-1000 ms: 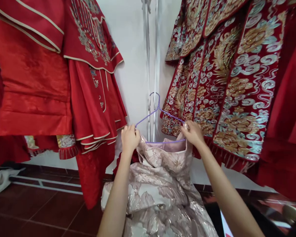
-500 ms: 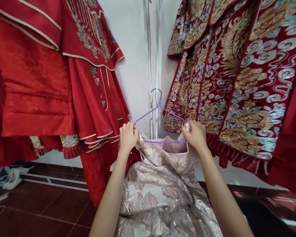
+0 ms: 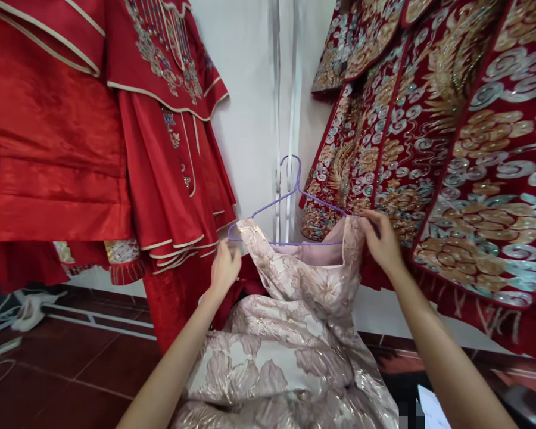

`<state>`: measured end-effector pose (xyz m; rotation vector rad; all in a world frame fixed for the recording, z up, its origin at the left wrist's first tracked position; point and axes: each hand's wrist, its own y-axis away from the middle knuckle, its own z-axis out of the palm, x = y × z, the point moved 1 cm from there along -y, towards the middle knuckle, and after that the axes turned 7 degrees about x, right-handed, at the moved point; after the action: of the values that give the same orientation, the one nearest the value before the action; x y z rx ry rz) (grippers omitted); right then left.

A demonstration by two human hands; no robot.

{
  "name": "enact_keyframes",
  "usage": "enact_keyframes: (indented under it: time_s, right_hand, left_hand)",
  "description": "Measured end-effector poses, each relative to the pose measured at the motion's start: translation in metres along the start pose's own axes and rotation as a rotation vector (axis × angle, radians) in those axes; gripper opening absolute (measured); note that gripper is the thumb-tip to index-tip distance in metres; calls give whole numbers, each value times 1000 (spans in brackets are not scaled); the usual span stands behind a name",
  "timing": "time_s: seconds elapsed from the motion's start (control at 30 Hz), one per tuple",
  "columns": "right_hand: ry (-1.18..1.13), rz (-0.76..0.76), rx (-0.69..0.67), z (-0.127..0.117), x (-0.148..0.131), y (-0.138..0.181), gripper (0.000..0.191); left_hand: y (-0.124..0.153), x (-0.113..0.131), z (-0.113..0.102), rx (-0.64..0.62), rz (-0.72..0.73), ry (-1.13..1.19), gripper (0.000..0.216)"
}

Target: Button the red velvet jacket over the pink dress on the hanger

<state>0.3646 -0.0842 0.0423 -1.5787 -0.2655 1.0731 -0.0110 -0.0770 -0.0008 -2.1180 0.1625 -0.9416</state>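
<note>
A pale pink and silver dress (image 3: 315,283) with a raised floral pattern hangs by its shoulder straps on a purple hanger (image 3: 298,186). The left end of the hanger pokes out past the left strap. Just below that end is my left hand (image 3: 226,266), its fingers loosely bent, somewhat blurred and apart from the strap. Beside the right strap, my right hand (image 3: 382,241) has its thumb and fingers apart, the fingertips at the strap's outer edge. Lower down, the skirt of the dress lies in folds between my forearms.
Red garments with cream piping (image 3: 174,149) hang on the left. A dark red, heavily embroidered garment (image 3: 429,149) hangs on the right. White straps (image 3: 290,107) run down the wall behind the hanger. At lower left are a white rack bar (image 3: 98,322) and pale shoes (image 3: 30,311) above the tiled floor.
Both hands have let go of the dress's shoulders and moved outward, the left also down. The straps now show, resting on the hanger. The view has shifted slightly.
</note>
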Motion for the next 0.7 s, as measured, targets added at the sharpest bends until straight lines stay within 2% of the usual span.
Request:
enact_keyframes:
  time_s: [0.03, 0.1, 0.17, 0.23, 0.37, 0.43, 0.5, 0.63, 0.7]
  right_hand:
    - [-83, 77, 47, -4, 4, 6, 38]
    - [-271, 271, 121, -8, 13, 21, 41]
    - [-475, 460, 148, -9, 21, 34, 42]
    - [-652, 594, 151, -6, 29, 42, 36]
    - [-881, 852, 177, 4, 40, 45, 22]
    - [-913, 991, 117, 10, 44, 47, 22]
    - [-842, 1082, 33, 17, 50, 50, 22]
    - [-645, 1133, -54, 26, 57, 58, 21]
    - [-624, 1064, -79, 26, 56, 60, 17]
  left_hand:
    - [17, -7, 6, -85, 18, -11, 29]
    - [52, -15, 19, -262, 228, -52, 21]
    - [78, -17, 28, -241, 369, -128, 26]
    - [85, -18, 29, -257, 397, -131, 27]
    - [57, -23, 17, -446, 413, -92, 23]
    - [39, -26, 11, -543, 435, -72, 23]
    - [26, -29, 10, -591, 407, -91, 24]
    - [11, -29, 20, -625, 287, -218, 26]
    - [4, -29, 28, -614, 244, -313, 29]
